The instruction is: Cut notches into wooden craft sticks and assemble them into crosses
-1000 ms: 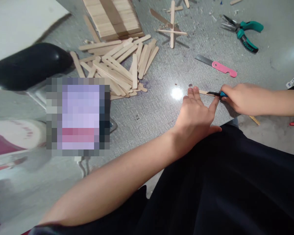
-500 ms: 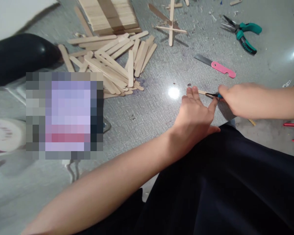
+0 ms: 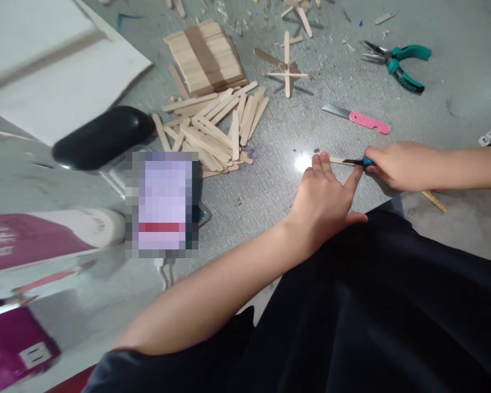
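My left hand [image 3: 324, 188] lies palm down on the table, its fingers stretched out and the thumb spread. Its fingertips press on a flat wooden craft stick [image 3: 336, 160], much of which they cover. My right hand [image 3: 396, 165] is closed around the blue handle of a utility knife [image 3: 354, 161]. The dark blade rests along the stick, just beside my left index finger. Beyond my hands lies a small saw-like knife with a pink handle [image 3: 370, 123]. Farther off are teal-handled pliers [image 3: 396, 61], with their jaws apart.
Loose craft sticks [image 3: 213, 131] are heaped left of centre, before a banded bundle of sticks [image 3: 196, 57]. A crossed-stick piece [image 3: 287, 65] stands behind. A pixelated phone-like screen [image 3: 163, 202], a black rounded object [image 3: 104, 136] and a pink-white bottle [image 3: 57, 234] are at left.
The view has shifted, so the left-side things appear farther right and more of the table shows. Both hands stay at the stick, with the knife blade still against it.
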A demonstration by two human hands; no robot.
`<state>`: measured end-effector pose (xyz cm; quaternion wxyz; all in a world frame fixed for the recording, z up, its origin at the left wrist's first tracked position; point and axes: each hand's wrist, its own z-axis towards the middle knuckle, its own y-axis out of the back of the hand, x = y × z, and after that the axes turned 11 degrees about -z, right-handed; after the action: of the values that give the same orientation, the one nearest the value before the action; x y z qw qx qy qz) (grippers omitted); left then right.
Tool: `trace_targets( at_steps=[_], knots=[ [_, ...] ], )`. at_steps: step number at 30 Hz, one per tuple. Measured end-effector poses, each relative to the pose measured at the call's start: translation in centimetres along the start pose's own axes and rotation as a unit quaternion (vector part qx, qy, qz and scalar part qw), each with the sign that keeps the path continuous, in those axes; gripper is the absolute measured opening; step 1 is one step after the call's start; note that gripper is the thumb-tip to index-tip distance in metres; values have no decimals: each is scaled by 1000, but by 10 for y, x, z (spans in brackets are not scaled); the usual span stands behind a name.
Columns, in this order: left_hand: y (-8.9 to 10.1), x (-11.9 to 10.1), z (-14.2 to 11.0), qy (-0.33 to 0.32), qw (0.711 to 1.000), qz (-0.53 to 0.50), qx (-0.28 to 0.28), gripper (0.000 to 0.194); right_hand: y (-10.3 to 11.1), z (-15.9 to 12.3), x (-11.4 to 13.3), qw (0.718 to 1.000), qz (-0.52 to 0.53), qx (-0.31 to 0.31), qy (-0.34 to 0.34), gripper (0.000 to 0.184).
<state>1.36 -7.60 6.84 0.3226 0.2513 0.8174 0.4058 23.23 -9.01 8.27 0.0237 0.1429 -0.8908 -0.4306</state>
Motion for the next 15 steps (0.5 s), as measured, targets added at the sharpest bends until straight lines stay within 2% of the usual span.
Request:
trace_targets(
  at_steps=[4, 7, 8, 11, 13, 15],
  knots=[
    [1, -1, -1, 10, 1000, 13, 3, 125, -17, 0, -14, 995, 82, -56, -7, 41],
    [-10, 4, -1, -2, 999, 23, -33, 124, -22, 3, -19, 983, 151, -105, -25, 37],
    [-16, 8, 0, -8, 998, 22, -57, 118, -23, 5, -20, 978, 172, -117, -30, 36],
    [-34, 25, 5, -13, 984, 17, -178, 63, -23, 11, -22, 964, 221, -149, -21, 31],
    [-41, 37, 12, -35, 968, 29, -249, 51, -21, 17, -22, 953, 246, -177, -1, 29],
    [-44, 48, 19, -36, 958, 45, -283, 49, -15, 23, -21, 943, 264, -202, 16, 27]
  ],
)
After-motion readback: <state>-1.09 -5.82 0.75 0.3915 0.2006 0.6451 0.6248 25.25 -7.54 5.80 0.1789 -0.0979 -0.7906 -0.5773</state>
